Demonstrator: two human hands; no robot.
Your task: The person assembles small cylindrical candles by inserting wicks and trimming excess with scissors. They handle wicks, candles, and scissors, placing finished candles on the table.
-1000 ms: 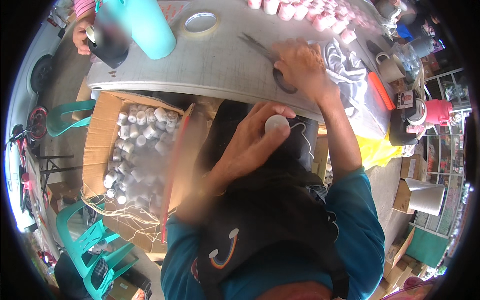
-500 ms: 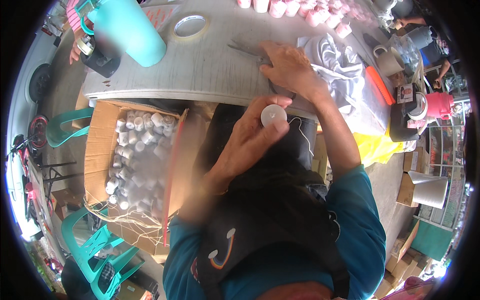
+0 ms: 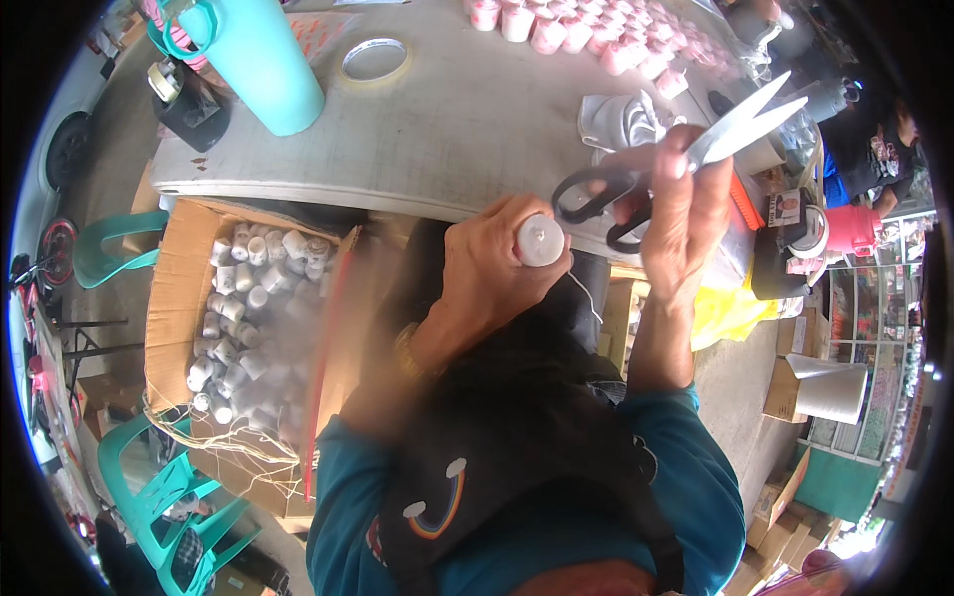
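My left hand (image 3: 482,263) is closed around a small white candle (image 3: 541,240), its round end facing up. A thin white wick string (image 3: 586,298) trails out below that hand. Beside it, my right hand (image 3: 684,223) grips a pair of scissors (image 3: 737,131) with black handles. Their blades stand apart and point up and away from the candle, while the handle loops lie close to my left hand. To the left, an open cardboard box (image 3: 177,288) contains several similar white candles (image 3: 256,298), partly blurred by haze.
On the table (image 3: 397,139) stand a turquoise tumbler (image 3: 260,74), a tape roll (image 3: 376,62), crumpled silvery cloth (image 3: 616,121) and several pink candles (image 3: 576,35). Loose strings (image 3: 234,447) hang over the box's near edge. A green chair (image 3: 149,487) is at lower left.
My right hand has picked the scissors up off the table and brought them nearer, blades now apart. My left hand has turned the candle slightly, still holding it.
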